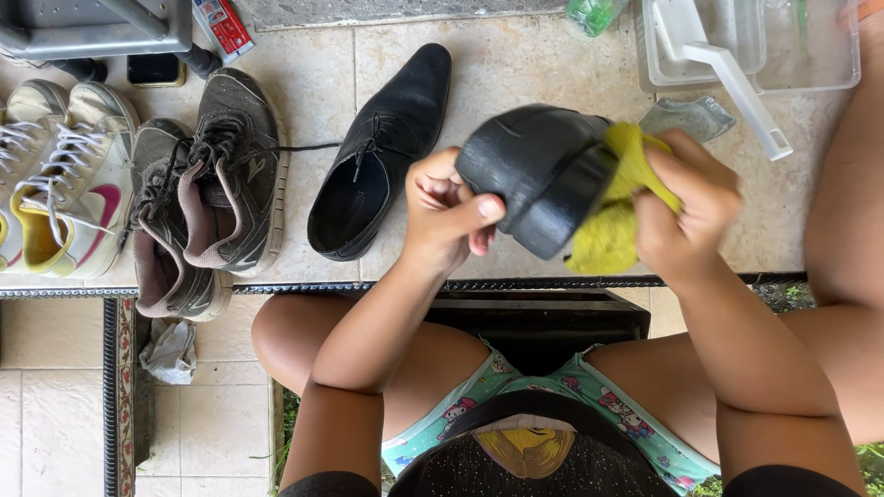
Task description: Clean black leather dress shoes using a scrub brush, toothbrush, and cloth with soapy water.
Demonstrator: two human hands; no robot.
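The left hand [448,213] is closed around the end of a black leather shoe [539,175], thumb lying across its edge and fingers curled behind. The shoe is held up in the air above the tiled floor [516,64], in front of the person's knees, turned sole-side toward the camera. Its long axis runs from lower right to upper left; which end is toe and which is heel cannot be told for sure, since the right end is covered.

The right hand [686,216] is clenched on a yellow-green cloth [612,230], bunched and pressed against the shoe's right end, wrapping over the edge of the sole.

On the floor just left of the held shoe lies its mate, a black lace-up dress shoe [378,156], upright, opening toward the camera, its long axis running from lower left to upper right with the toe at the upper right. Further left is a pair of worn grey sneakers [207,202] with pinkish linings, one lying partly on the other, a lace trailing toward the dress shoe. At the far left edge sit white sneakers [64,175] with yellow insoles and a pink mark on the side.

At the top left, a small red-and-white rectangular package [224,28] lies slanted beside a grey stool leg [198,60]. At the top right stands a clear plastic tub [810,55] with a white scoop [737,78] whose handle sticks out over the rim. A crumpled white rag [170,352] lies on the lower step at the left.
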